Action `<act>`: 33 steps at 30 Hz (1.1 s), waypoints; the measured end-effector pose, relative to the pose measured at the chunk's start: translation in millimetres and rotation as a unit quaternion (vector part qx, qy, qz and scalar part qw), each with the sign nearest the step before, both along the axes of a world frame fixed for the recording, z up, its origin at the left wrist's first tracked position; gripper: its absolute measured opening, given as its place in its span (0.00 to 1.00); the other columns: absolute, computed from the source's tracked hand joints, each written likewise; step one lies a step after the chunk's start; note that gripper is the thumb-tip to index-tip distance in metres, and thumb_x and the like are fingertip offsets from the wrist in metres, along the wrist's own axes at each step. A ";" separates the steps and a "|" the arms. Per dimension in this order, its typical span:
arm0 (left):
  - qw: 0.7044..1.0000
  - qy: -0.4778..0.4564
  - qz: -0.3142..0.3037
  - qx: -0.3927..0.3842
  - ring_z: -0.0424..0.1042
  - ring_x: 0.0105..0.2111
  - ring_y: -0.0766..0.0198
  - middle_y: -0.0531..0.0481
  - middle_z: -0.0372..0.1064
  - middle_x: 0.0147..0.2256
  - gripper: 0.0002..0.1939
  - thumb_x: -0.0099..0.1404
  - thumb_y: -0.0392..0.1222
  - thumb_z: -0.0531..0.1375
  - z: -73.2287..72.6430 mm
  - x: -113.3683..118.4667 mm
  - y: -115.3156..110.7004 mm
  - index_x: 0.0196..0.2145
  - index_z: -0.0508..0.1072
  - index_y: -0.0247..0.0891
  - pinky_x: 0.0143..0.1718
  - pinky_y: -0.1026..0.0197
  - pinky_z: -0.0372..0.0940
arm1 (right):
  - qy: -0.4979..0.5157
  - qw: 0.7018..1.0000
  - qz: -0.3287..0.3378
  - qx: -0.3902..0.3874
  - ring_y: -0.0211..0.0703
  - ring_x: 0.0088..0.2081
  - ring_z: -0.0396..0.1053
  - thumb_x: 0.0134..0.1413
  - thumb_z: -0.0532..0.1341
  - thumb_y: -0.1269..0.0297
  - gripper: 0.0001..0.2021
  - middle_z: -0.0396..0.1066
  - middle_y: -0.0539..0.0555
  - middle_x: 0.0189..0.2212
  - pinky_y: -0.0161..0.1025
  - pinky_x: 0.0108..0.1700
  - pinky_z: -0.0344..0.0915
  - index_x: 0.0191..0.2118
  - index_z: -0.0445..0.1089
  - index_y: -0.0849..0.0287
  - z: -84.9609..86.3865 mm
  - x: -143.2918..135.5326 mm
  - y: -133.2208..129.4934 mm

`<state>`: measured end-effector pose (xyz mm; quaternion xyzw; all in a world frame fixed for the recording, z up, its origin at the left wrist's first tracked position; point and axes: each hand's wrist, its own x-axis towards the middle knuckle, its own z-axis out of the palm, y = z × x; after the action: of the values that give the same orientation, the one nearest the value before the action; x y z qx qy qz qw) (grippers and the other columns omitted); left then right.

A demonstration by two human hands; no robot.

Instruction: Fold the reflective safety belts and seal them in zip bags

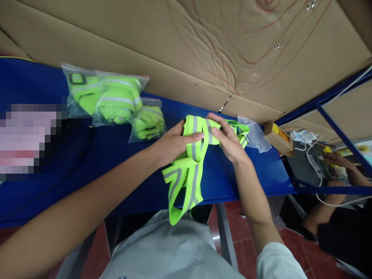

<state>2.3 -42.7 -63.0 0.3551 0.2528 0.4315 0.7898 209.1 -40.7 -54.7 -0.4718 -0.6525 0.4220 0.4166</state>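
My left hand (177, 143) grips a neon-yellow reflective strap (192, 178) with grey stripes, its thumb pressed over the folded band. On the right side of the same bundle, my right hand (228, 137) holds the band between thumb and fingers. Loops of the strap hang down over the table's front edge, and more strap lies behind my right hand. Clear bags (116, 100) with folded neon straps rest to the left, and a smaller filled bag (148, 122) is beside my left hand.
The blue table (122, 186) meets a cardboard wall (145, 42) at the back. At right are a clear plastic bag (257, 135), a small cardboard box (279, 137) and a blue frame bar (343, 135). Beyond it, another person's hands (340, 159) are over a dark table.
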 end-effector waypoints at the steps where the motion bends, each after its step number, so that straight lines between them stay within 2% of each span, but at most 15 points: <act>1: 1.000 0.006 0.021 0.016 0.80 0.43 0.55 0.45 0.79 0.46 0.28 0.57 0.37 0.76 -1.7 0.6 0.5 0.52 0.72 0.38 0.46 0.55 0.73 | 0.013 0.999 -0.012 -0.036 0.51 0.57 0.74 0.54 0.68 0.33 0.35 0.73 0.58 0.58 0.52 0.62 0.72 0.59 0.66 0.50 -2.0 -3.5 0.2; 3: 0.998 0.023 0.059 0.025 0.79 0.42 0.57 0.49 0.77 0.45 0.33 0.54 0.39 0.78 -5.0 1.2 2.4 0.53 0.68 0.41 0.45 0.56 0.73 | 0.036 0.997 -0.022 -0.065 0.49 0.48 0.77 0.48 0.73 0.36 0.32 0.77 0.55 0.47 0.49 0.54 0.77 0.50 0.67 0.51 -4.2 -11.4 -1.4; 6: 0.996 0.038 0.081 -0.002 0.79 0.39 0.59 0.53 0.75 0.42 0.37 0.52 0.39 0.79 -6.7 1.3 4.7 0.53 0.65 0.44 0.43 0.57 0.74 | 0.058 0.997 -0.051 -0.021 0.44 0.38 0.74 0.43 0.77 0.40 0.30 0.75 0.50 0.38 0.44 0.42 0.77 0.44 0.66 0.51 -2.7 -20.7 -7.0; 8: 0.997 0.028 0.066 -0.028 0.79 0.37 0.58 0.51 0.77 0.42 0.38 0.51 0.40 0.79 -5.7 1.1 4.2 0.54 0.64 0.43 0.42 0.54 0.74 | 0.057 0.996 -0.065 0.008 0.42 0.35 0.72 0.43 0.77 0.41 0.30 0.73 0.49 0.36 0.43 0.38 0.76 0.44 0.66 0.50 -0.3 -23.2 -10.6; 10: 0.999 0.017 0.022 -0.041 0.81 0.38 0.53 0.46 0.79 0.44 0.39 0.52 0.41 0.79 -5.0 1.2 2.1 0.56 0.66 0.42 0.42 0.50 0.75 | 0.058 0.995 -0.082 0.025 0.42 0.33 0.71 0.46 0.76 0.40 0.29 0.72 0.48 0.36 0.44 0.37 0.76 0.45 0.66 0.50 1.4 -22.5 -12.6; 13: 0.993 0.033 -0.113 -0.012 0.81 0.47 0.45 0.35 0.80 0.49 0.31 0.54 0.44 0.78 -5.9 0.8 -1.4 0.53 0.75 0.35 0.48 0.47 0.75 | 0.044 0.989 -0.119 0.070 0.43 0.34 0.72 0.51 0.73 0.41 0.27 0.72 0.49 0.37 0.44 0.38 0.75 0.47 0.65 0.49 1.3 -17.5 -12.6; 15: 0.984 0.049 -0.167 0.020 0.81 0.50 0.45 0.33 0.81 0.50 0.27 0.55 0.43 0.78 -6.7 -0.7 -2.2 0.50 0.79 0.33 0.50 0.49 0.74 | 0.011 0.981 -0.144 0.128 0.45 0.36 0.73 0.54 0.72 0.43 0.24 0.73 0.50 0.38 0.45 0.39 0.74 0.49 0.66 0.49 0.9 -13.5 -11.9; 18: 0.984 0.009 -0.175 0.031 0.82 0.47 0.45 0.36 0.82 0.48 0.30 0.54 0.48 0.79 -4.9 -5.0 -0.4 0.52 0.79 0.37 0.46 0.49 0.76 | -0.048 0.960 -0.133 0.240 0.51 0.46 0.76 0.58 0.70 0.52 0.17 0.76 0.53 0.44 0.51 0.49 0.75 0.49 0.69 0.48 3.2 -8.6 -11.9; 21: 0.982 -0.056 -0.183 0.007 0.82 0.46 0.44 0.37 0.82 0.45 0.30 0.60 0.61 0.73 -1.0 -8.4 3.0 0.51 0.80 0.36 0.45 0.48 0.77 | -0.129 0.930 -0.037 0.343 0.54 0.57 0.73 0.61 0.64 0.65 0.06 0.79 0.51 0.46 0.58 0.63 0.67 0.43 0.72 0.47 7.9 -4.5 -11.9; 22: 0.982 -0.056 -0.179 -0.003 0.82 0.45 0.45 0.37 0.82 0.43 0.29 0.63 0.63 0.70 -0.3 -8.5 4.0 0.49 0.81 0.34 0.45 0.50 0.77 | -0.164 0.918 -0.011 0.361 0.55 0.59 0.72 0.61 0.62 0.69 0.08 0.79 0.50 0.47 0.59 0.65 0.64 0.42 0.73 0.47 9.3 -3.3 -11.8; 24: 0.987 -0.035 -0.152 -0.029 0.83 0.41 0.48 0.37 0.83 0.40 0.25 0.67 0.59 0.67 -1.0 -7.2 5.9 0.47 0.82 0.33 0.43 0.53 0.77 | -0.238 0.901 0.017 0.361 0.55 0.64 0.67 0.59 0.58 0.73 0.14 0.78 0.49 0.52 0.61 0.68 0.59 0.44 0.74 0.47 12.0 -1.1 -11.9; 26: 0.992 -0.025 -0.108 -0.063 0.83 0.39 0.50 0.39 0.83 0.41 0.19 0.68 0.52 0.67 -3.9 -4.8 8.1 0.47 0.82 0.34 0.41 0.54 0.77 | -0.296 0.893 0.024 0.338 0.56 0.69 0.61 0.59 0.55 0.75 0.19 0.73 0.50 0.60 0.63 0.70 0.54 0.49 0.74 0.47 15.6 -0.8 -14.9; 28: 0.994 -0.035 -0.050 -0.094 0.83 0.41 0.50 0.40 0.83 0.43 0.16 0.69 0.47 0.66 -6.8 -2.9 11.0 0.49 0.81 0.34 0.42 0.54 0.77 | -0.310 0.889 0.001 0.338 0.56 0.70 0.60 0.63 0.53 0.75 0.21 0.68 0.52 0.65 0.62 0.70 0.54 0.54 0.73 0.46 21.2 -5.4 -24.0; 31: 0.990 -0.065 0.042 -0.114 0.82 0.42 0.54 0.41 0.83 0.43 0.16 0.72 0.48 0.64 -6.8 -2.9 15.8 0.49 0.81 0.33 0.45 0.56 0.77 | -0.263 0.885 -0.047 0.381 0.53 0.61 0.70 0.68 0.54 0.73 0.18 0.73 0.54 0.58 0.56 0.64 0.62 0.55 0.72 0.46 28.6 -25.6 -50.4; 33: 0.987 -0.073 0.062 -0.131 0.82 0.41 0.55 0.41 0.83 0.41 0.19 0.74 0.52 0.61 -3.3 -3.9 17.4 0.48 0.80 0.33 0.47 0.57 0.77 | -0.260 0.886 0.015 0.383 0.50 0.52 0.75 0.69 0.55 0.73 0.16 0.78 0.54 0.50 0.49 0.56 0.67 0.55 0.72 0.49 26.9 -45.2 -69.9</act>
<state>-1.6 -25.3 -66.3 0.1996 0.2700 0.4678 0.8175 164.0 -110.6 -27.8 -0.3583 -0.8556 0.0075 0.3735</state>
